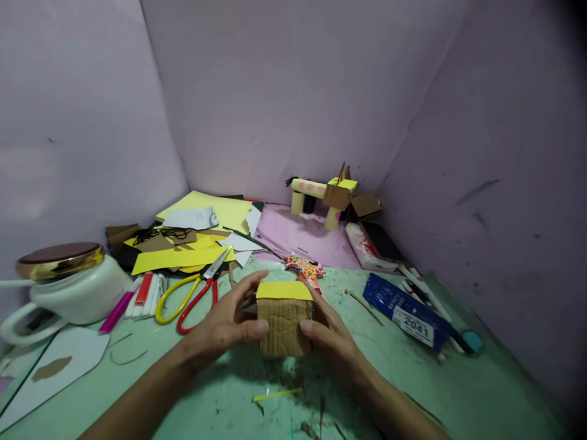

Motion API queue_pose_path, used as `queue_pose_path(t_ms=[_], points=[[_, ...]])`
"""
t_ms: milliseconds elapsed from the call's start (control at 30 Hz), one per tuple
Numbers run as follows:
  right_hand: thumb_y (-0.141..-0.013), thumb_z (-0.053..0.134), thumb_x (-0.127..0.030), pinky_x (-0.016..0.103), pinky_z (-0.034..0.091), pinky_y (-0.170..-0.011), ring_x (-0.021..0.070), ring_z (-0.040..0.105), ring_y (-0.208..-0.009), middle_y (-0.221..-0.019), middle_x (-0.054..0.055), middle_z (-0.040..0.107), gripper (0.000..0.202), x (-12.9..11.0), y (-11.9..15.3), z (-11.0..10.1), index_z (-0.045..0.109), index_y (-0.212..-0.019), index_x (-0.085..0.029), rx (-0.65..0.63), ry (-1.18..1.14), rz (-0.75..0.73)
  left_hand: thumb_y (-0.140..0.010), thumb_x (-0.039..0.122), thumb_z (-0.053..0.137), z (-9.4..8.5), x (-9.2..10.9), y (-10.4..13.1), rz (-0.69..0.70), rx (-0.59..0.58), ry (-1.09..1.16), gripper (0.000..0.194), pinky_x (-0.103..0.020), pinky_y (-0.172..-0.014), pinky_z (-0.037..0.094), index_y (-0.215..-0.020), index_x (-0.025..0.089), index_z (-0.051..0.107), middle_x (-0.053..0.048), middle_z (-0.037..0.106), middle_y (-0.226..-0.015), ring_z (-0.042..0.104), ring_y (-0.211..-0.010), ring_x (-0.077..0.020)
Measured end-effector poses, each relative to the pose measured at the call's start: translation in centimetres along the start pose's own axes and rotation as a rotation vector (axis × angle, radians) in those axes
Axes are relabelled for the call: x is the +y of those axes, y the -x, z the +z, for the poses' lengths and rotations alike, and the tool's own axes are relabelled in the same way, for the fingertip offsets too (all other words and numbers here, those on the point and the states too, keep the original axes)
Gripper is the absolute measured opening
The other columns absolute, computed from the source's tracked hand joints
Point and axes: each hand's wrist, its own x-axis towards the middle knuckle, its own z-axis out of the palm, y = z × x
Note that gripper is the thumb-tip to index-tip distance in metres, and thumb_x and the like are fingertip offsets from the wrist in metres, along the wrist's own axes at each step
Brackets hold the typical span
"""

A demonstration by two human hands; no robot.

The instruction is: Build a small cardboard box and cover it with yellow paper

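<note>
A small brown cardboard box (pixel 285 327) with a yellow paper top (pixel 283 290) is held upright above the green table, near the middle of the view. My left hand (pixel 229 318) grips its left side, with the thumb on the front face. On the right side my right hand (pixel 332 327) holds it, thumb also on the front. Most of the fingers behind the box are hidden. Just below it a thin yellow strip (pixel 278 394) lies on the table among small scraps.
Scissors (pixel 208 281) with yellow and red handles, markers (pixel 144 289) and a white teapot (pixel 87 290) are at left, paper sheets behind. A yellow animal model (pixel 314 187) stands at the back. A blue pouch (pixel 403 305) lies at right.
</note>
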Motion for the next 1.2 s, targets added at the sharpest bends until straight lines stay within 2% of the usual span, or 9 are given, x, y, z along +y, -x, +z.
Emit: queue_pose_path(t_ms=[233, 400, 500, 600, 633, 733, 800, 1033, 1200], points=[[-0.051, 0.084, -0.057, 0.056, 0.035, -0.106, 0.0372, 0.037, -0.136, -0.151, 0.017, 0.033, 0.107, 1.2, -0.4, -0.3, 0.032, -0.139, -0.025, -0.026, 0.011, -0.102, -0.070, 0.044, 0.076, 1.9, -1.0, 0.0, 0.041, 0.061, 0.152, 0.065, -0.039, -0.093, 0.044, -0.123, 0.021, 0.045, -0.012, 0.060, -0.119, 0.053, -0.116, -0.0330], [-0.054, 0.085, -0.049, 0.053, 0.040, -0.104, 0.0375, 0.045, -0.131, -0.146, 0.017, 0.041, 0.096, 0.9, -0.2, 0.0, 0.038, -0.134, -0.024, 0.059, -0.043, -0.107, -0.076, 0.049, 0.069, 2.7, -1.5, 0.1, 0.070, -0.046, 0.050, 0.072, -0.039, -0.095, 0.043, -0.132, 0.019, 0.035, -0.015, 0.055, -0.129, 0.053, -0.117, -0.0318], [-0.058, 0.084, -0.042, 0.049, 0.043, -0.102, 0.0358, 0.051, -0.125, -0.137, 0.014, 0.053, 0.086, 0.6, -0.1, 0.0, 0.043, -0.130, -0.023, 0.170, -0.156, -0.079, -0.078, 0.049, 0.062, 1.3, -0.3, 0.2, 0.060, 0.027, -0.311, 0.082, -0.042, -0.092, 0.046, -0.143, 0.019, 0.022, -0.018, 0.049, -0.135, 0.057, -0.112, -0.0310], [-0.058, 0.085, -0.036, 0.043, 0.047, -0.096, 0.0322, 0.057, -0.116, -0.127, 0.011, 0.060, 0.078, 0.5, -0.4, -0.3, 0.049, -0.126, -0.022, 0.270, -0.206, -0.041, -0.083, 0.035, 0.050, -2.0, 1.3, 0.4, 0.017, 0.456, -1.074, 0.063, -0.047, -0.092, 0.044, -0.141, 0.018, 0.033, -0.016, 0.053, -0.130, 0.058, -0.109, -0.0325], [-0.059, 0.084, -0.035, 0.041, 0.049, -0.094, 0.0304, 0.058, -0.113, -0.123, 0.010, 0.062, 0.075, 0.5, -0.5, -0.5, 0.050, -0.124, -0.022, 0.293, -0.199, -0.032, -0.082, 0.029, 0.048, -3.2, 1.7, 0.4, -0.059, 0.507, -1.292, 0.059, -0.048, -0.093, 0.043, -0.138, 0.015, 0.037, -0.018, 0.054, -0.129, 0.054, -0.115, -0.0352], [-0.064, 0.082, -0.034, 0.035, 0.051, -0.088, 0.0254, 0.060, -0.107, -0.114, 0.007, 0.066, 0.067, 0.4, -0.7, -0.8, 0.052, -0.123, -0.022, 0.324, -0.173, -0.016, -0.073, 0.013, 0.048, -5.9, 1.8, 0.4, -0.388, 0.422, -1.578, 0.059, -0.048, -0.083, 0.047, -0.132, 0.010, 0.046, -0.022, 0.060, -0.117, 0.057, -0.109, -0.0389], [-0.066, 0.081, -0.035, 0.032, 0.051, -0.084, 0.0241, 0.060, -0.105, -0.113, 0.007, 0.066, 0.067, 0.4, -0.7, -0.8, 0.051, -0.124, -0.022, 0.318, -0.169, -0.014, -0.069, 0.009, 0.047, -6.4, 1.3, 0.1, -0.446, 0.384, -1.613, 0.061, -0.045, -0.077, 0.049, -0.130, 0.011, 0.048, -0.022, 0.062, -0.113, 0.061, -0.103, -0.0385], [-0.067, 0.079, -0.039, 0.032, 0.052, -0.076, 0.0240, 0.061, -0.100, -0.114, 0.008, 0.066, 0.066, 0.1, -0.7, -0.7, 0.051, -0.125, -0.022, 0.330, -0.147, -0.033, -0.076, 0.022, 0.045, -5.2, 1.5, -0.6, -0.425, 0.549, -1.561, 0.047, -0.044, -0.065, 0.048, -0.123, 0.016, 0.049, -0.020, 0.068, -0.099, 0.065, -0.089, -0.0404], [-0.063, 0.080, -0.041, 0.040, 0.050, -0.088, 0.0300, 0.059, -0.109, -0.119, 0.010, 0.064, 0.070, -0.5, -0.7, -0.4, 0.051, -0.124, -0.022, 0.360, -0.153, -0.101, -0.086, 0.037, 0.039, -4.1, 1.7, 0.2, -0.102, 0.746, -1.374, 0.038, -0.037, -0.062, 0.049, -0.116, 0.016, 0.048, -0.013, 0.071, -0.081, 0.068, -0.075, -0.0326]])
